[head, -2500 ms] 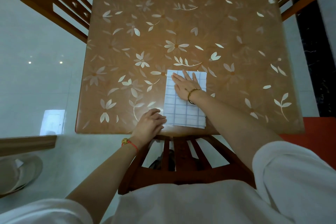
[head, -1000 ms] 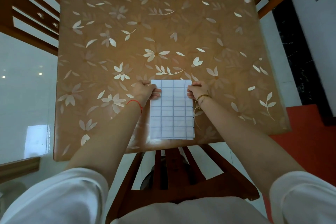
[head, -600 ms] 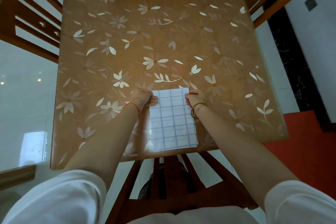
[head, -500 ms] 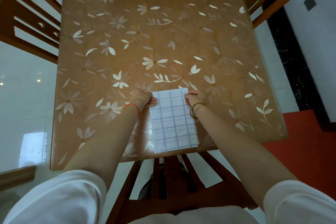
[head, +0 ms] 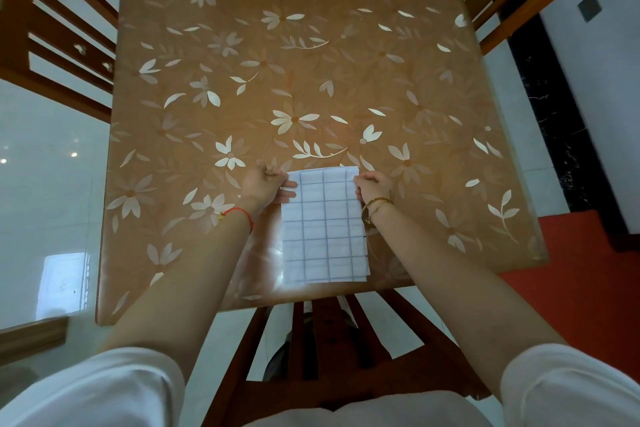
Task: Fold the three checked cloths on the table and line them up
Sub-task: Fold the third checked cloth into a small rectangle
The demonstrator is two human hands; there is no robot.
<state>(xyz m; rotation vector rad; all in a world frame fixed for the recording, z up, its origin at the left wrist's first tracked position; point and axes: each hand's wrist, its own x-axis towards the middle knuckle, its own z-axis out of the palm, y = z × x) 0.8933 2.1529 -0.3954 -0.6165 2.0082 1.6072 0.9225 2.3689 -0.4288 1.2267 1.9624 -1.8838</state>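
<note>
The white rectangular cloth with blue checks point(head: 325, 226) lies at 6 o'clock on the floral brown surface point(head: 311, 62), the left hand point(head: 266, 184) and right hand point(head: 372, 185) pinching its 2 far corners, probably to fold it toward the near edge.

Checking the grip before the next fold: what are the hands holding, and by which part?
The checked cloth, by its two far corners: left hand on the far-left corner, right hand on the far-right one.
</note>
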